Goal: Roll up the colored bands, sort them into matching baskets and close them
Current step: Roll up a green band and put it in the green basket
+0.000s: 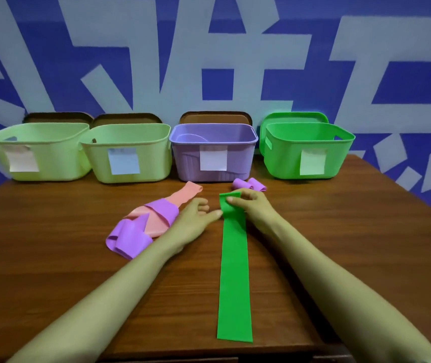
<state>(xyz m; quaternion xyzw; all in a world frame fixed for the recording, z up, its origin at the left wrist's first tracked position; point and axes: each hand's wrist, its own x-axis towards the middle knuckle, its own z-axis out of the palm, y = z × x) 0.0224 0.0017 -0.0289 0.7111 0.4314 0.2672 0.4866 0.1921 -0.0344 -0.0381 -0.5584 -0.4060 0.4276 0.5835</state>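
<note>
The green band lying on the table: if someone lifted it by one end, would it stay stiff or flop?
Probably floppy: the green band lies flat like a thin sheet, and its far end folds over under the right hand. Likely light too. Once rolled it may loosen, since the purple roll sits loosely coiled.

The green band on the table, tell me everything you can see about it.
The green band is a long, flat strip of smooth, stretchy-looking material, lying straight on the wooden table, running away from the person. Its far end is folded over, pinched by the right hand. The left hand touches its left edge with a fingertip near the fold. The near end lies flat and free.
</note>
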